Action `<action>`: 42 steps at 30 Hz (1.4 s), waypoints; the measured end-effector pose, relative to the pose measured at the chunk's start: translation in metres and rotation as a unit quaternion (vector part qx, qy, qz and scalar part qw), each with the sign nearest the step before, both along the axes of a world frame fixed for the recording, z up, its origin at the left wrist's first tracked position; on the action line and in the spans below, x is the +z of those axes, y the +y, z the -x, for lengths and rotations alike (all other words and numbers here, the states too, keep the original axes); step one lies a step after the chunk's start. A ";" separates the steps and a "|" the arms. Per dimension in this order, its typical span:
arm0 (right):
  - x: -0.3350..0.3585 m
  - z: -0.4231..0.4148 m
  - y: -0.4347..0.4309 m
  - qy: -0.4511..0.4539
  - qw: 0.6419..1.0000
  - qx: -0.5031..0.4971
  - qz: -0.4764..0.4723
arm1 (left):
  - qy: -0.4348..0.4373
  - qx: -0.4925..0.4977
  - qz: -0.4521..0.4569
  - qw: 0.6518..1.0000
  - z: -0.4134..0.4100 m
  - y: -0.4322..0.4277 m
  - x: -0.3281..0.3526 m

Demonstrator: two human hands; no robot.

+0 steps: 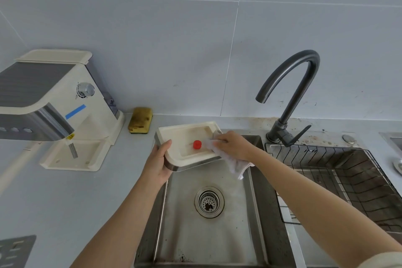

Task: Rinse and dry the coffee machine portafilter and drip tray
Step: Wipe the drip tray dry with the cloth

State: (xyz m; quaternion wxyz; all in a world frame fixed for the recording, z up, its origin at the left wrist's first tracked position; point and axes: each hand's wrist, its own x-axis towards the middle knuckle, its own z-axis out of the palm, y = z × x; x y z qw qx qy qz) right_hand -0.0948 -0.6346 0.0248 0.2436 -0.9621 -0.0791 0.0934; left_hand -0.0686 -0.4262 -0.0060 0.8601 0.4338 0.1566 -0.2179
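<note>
Pale grey worktop (65, 202) surrounds a steel sink (217, 235), with its drain strainer (209, 201) nearest. Over the sink's far-left corner the drip tray (185, 137) is held tilted. The left hand (157, 163) grips its left edge, thumb on the rim, and the right hand (233, 146) clutches a white cloth (236, 164) against its right end, beside a red cap (197, 144). Beyond, a sponge (140, 120) lies at the worktop's back edge, between coffee machine (54, 93) and tap (289, 93).

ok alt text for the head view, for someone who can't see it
A person holds a cream drip tray over a steel sink, left hand gripping its left edge, right hand pressing a white cloth into it. A coffee machine and yellow sponge sit on the counter to the left, a dark faucet to the right.
</note>
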 end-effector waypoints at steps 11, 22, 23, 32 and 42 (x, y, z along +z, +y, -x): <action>-0.007 0.036 0.102 -0.275 0.951 -0.095 -0.107 | 0.003 0.026 -0.007 1.000 0.021 -0.028 0.012; -0.028 0.035 0.107 -0.457 0.882 -0.090 -0.069 | 0.020 0.027 0.136 0.990 0.040 -0.028 0.026; -0.026 0.037 0.105 -0.445 0.888 -0.093 -0.066 | 0.033 0.033 0.146 0.988 0.040 -0.027 0.025; -0.007 0.037 0.065 -0.354 0.909 -0.210 -0.070 | 0.108 0.126 0.098 0.981 0.045 -0.026 0.027; 0.002 0.038 0.036 -0.272 0.877 -0.308 -0.248 | 0.017 0.035 0.080 0.996 0.040 0.004 0.000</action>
